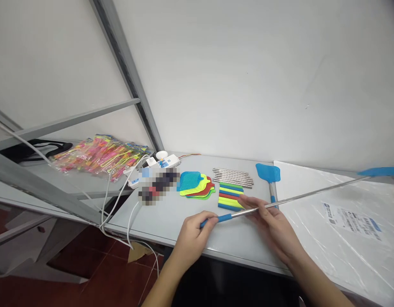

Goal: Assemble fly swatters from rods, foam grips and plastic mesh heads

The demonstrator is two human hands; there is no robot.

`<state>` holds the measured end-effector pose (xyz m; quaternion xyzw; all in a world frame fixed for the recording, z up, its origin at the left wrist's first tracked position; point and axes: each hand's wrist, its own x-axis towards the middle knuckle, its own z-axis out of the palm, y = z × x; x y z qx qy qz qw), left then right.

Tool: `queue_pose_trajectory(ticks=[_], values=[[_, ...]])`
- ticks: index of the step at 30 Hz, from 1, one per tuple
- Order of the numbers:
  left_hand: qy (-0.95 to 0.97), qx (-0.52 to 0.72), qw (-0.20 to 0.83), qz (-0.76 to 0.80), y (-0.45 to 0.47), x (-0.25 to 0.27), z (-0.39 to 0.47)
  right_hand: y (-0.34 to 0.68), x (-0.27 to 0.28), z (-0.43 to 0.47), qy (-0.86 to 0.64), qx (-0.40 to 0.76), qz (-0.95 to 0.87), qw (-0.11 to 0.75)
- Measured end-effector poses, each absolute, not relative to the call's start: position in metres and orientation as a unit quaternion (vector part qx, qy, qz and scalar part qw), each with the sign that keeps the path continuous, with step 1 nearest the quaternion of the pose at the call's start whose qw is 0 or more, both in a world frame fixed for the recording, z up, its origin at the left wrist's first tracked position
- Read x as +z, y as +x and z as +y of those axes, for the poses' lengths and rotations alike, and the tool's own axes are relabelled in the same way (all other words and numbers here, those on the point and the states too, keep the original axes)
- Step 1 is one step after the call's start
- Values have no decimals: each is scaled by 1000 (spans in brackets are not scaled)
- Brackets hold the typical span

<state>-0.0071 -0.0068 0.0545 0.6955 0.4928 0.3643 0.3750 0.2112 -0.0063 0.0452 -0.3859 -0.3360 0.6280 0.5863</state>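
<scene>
A long fly swatter [307, 195] with an extended metal shaft slants across the front of the table. My left hand [193, 238] is closed around its blue handle. Farther up, my right hand [277, 228] grips the metal shaft between thumb and fingers. The swatter's blue head [380, 171] reaches the right edge of the view. Just beyond my right hand lie several coloured handle tubes [230, 196] in a row. Behind them is a row of metal rods [233, 177]. A short blue fly swatter [269, 173] lies on the table, its handle partly behind the held shaft.
Swatter heads [192, 182] in several colours lie fanned on the table [164, 219]. A power strip [167, 163] with white cables is at the left, near a blurred-out object. Bagged colourful items [100, 157] sit behind a metal frame [129, 72]. A plastic-wrapped package [350, 243] covers the right side.
</scene>
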Motion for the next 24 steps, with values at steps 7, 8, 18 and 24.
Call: queue_pose_trajectory(ticks=[7,8,18,24], values=[[683,398,309,529,-64,64,-2,281,70,11,-399,482,-182,759],[679,400,303,536,-69,66,-1,285,71,12,-401,462,-177,771],[720,392,320,476,-18,74,-19,183,54,-25,-335,592,-345,647],[699,400,344,483,-29,68,-27,205,60,-32,-345,625,-369,596]])
